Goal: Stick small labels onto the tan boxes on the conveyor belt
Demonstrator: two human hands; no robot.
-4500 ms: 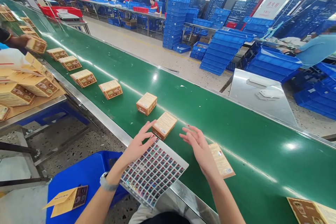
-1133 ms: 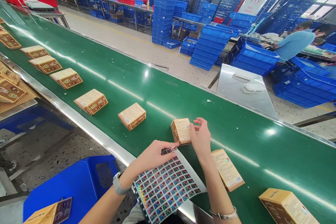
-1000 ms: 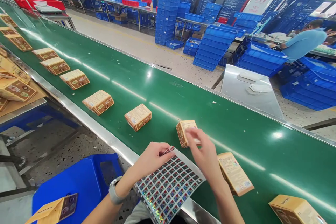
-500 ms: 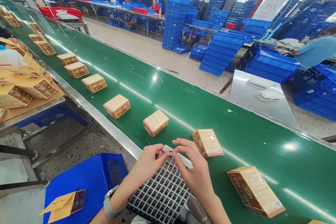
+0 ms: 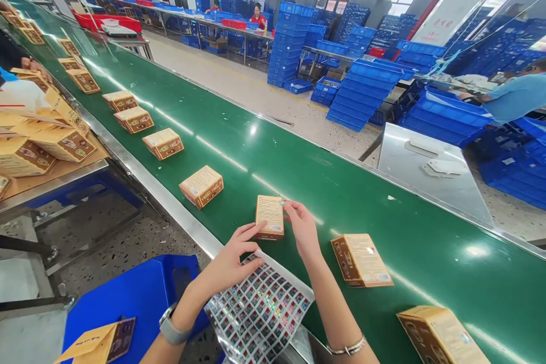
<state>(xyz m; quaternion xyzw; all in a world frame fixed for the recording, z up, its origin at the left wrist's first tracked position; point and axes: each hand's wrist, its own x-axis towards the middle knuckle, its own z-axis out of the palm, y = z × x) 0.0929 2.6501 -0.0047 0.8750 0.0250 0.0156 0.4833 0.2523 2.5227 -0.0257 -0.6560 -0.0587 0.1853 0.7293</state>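
While L hand (image 5: 232,256) pins sticker sheet (image 5: 260,313), R hand (image 5: 303,228) fingertips on box (image 5: 270,216)

Half a second ago both hands met over the sticker sheet (image 5: 260,313); now the right hand (image 5: 303,230) has gone out to a fresh box (image 5: 270,216) on the belt (image 5: 384,222), fingertips at its far corner, while the left hand (image 5: 232,259) steadies its near edge. The box handled before (image 5: 362,259) has ridden off to the right, and the whole row has moved along.
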